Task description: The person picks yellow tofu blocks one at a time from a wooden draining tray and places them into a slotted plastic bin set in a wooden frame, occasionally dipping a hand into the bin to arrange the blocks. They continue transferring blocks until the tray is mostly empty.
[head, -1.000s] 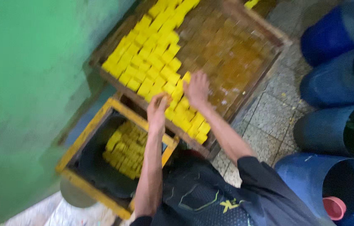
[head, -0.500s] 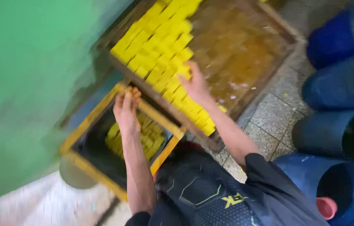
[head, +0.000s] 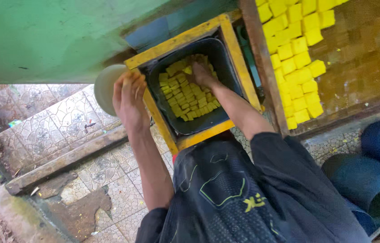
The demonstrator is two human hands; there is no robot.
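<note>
1. Yellow cubes (head: 189, 96), cut small and packed in rows, lying inside a dark bin (head: 226, 63) set in a yellow wooden frame (head: 239, 67), near the middle of the scene.
2. Right hand (head: 201, 74) reaching down into the bin, palm over the far end of the cubes; fingers buried among them, so cannot tell whether spread or closed on any.
3. Left hand (head: 129, 101) resting on the left rail of the frame, fingers together and curled over the edge, holding nothing loose.
4. More yellow cubes (head: 295, 54) spread in rows on a wide wooden tray (head: 361, 67) to the right, just beside the frame.
5. Pale round lid or bowl (head: 104, 87) tucked left of the frame, partly under the green wall (head: 50, 36).
6. Dark blue barrels (head: 370, 180) at the near right; tiled floor (head: 59, 117) at the left.
7. Likely soft, moist and light, easily crumbled at the corners; probably a little slippery.
8. Best taken by opposite flat faces with a gentle pinch, or scooped several at once from beneath, never squeezed.
</note>
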